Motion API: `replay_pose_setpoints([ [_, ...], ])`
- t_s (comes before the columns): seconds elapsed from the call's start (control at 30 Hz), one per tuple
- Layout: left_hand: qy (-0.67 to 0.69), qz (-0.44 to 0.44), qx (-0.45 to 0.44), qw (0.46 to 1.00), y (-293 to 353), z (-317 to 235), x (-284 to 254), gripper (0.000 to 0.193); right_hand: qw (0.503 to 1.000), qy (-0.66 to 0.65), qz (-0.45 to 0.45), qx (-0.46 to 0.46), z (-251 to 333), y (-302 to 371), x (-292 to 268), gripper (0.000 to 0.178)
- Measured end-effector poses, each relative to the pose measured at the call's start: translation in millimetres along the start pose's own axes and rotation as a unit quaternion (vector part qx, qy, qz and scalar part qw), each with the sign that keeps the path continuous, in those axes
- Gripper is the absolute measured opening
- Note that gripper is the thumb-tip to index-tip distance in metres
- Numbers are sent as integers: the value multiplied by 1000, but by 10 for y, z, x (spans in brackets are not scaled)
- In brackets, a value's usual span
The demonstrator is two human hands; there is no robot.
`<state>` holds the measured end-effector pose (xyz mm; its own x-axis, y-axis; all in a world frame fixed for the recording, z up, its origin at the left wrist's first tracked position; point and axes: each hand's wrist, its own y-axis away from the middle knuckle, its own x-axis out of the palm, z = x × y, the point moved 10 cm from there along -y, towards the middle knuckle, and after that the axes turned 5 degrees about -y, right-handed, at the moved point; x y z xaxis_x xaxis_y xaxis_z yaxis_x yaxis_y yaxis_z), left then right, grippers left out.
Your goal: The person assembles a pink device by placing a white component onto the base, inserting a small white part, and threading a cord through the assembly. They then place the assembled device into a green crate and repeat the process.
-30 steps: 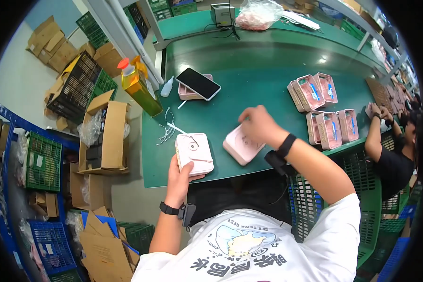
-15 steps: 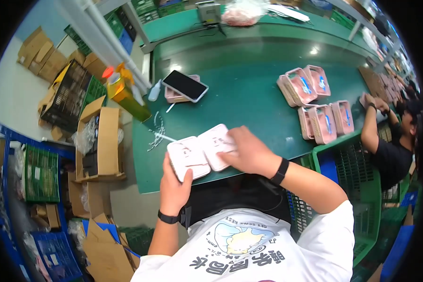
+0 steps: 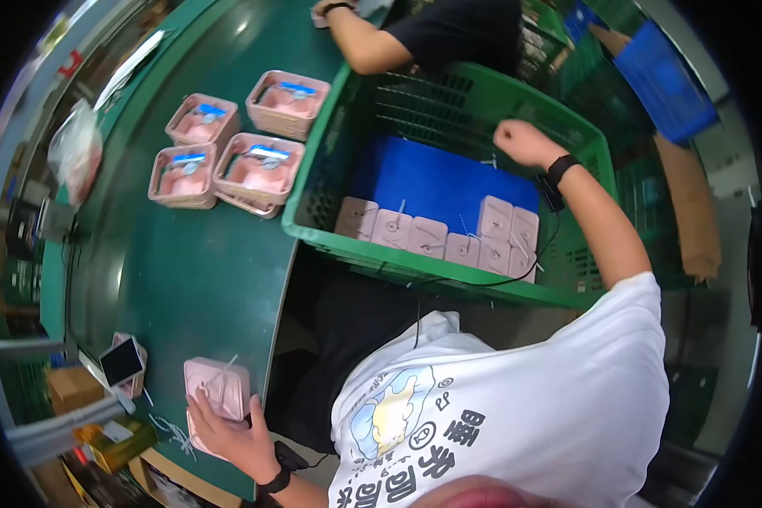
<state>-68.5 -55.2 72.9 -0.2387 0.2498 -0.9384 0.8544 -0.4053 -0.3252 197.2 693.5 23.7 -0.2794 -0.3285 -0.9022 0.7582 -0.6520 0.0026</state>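
Note:
My left hand (image 3: 233, 436) lies on pale pink boxes at the table's near edge, fingers stretched and thumb apart. One pink box (image 3: 220, 377) shows past its fingertips, with a thin white strip across its top. My right hand (image 3: 529, 144) is over the far right part of a green plastic crate (image 3: 449, 275), its fingers curled. Whatever they hold, if anything, I cannot make out; a small white piece shows near them. Several pink boxes (image 3: 427, 238) with thin white strips stand along the crate's near side, on a blue sheet (image 3: 423, 178).
Several open pink cases (image 3: 258, 165) with blue strips stand on the green table (image 3: 186, 271) beside the crate. A phone (image 3: 122, 362) lies on another pink box near white ties (image 3: 173, 432). A co-worker's arm (image 3: 364, 42) reaches over the table's far end.
The view has swung right toward the crate. My right hand has left the pink pieces on the table and reached over the crate; my left hand stays at the table's edge.

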Motion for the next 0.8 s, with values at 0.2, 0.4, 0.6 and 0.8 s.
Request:
replay_pose_setpoints([
  [0.2,-31,20,36,999,-13,62,112,76,942,61,244,221,-2059,1320,1469,33],
  [0.4,-51,7,39,998,22,66,99,73,968,171,109,147,-1634,1556,1786,44],
  [0.6,-91,-24,17,995,17,16,58,72,966,242,62,64,-1382,1507,1800,36],
  [0.8,-87,-34,3,996,3,12,85,73,970,222,96,26,-1587,1362,2024,28],
])
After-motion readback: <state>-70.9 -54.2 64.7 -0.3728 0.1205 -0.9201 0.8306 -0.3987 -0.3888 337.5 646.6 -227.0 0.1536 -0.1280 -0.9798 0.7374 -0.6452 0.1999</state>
